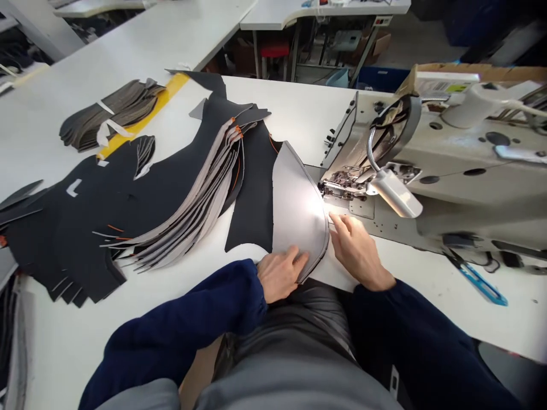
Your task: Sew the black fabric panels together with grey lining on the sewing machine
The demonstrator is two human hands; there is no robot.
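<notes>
I can see the left hand lying on a curved piece near its low edge. The hand is mostly open, with the fingers pressed down on the piece. I cannot see a firm pinch. The right hand is open too, with its fingers spread. Its fingertips sit just at the round edge of the piece, and it has hold of nothing that I can see.

The piece lies on a white table, in front of the hands and close to the foot of a sewing machine. It is shaped like a big fan. Its top is smooth and grey, and a thin dark rim runs round the curve. A flat black piece lies under its left side.

To the left is a long stack of thin curved strips, grey and black, with bits of orange on them. More black pieces lie at the far left. In the upper left are dull brown pieces beside a yellow strip. A bent lamp hangs over the machine. Blue snips lie at the right.
</notes>
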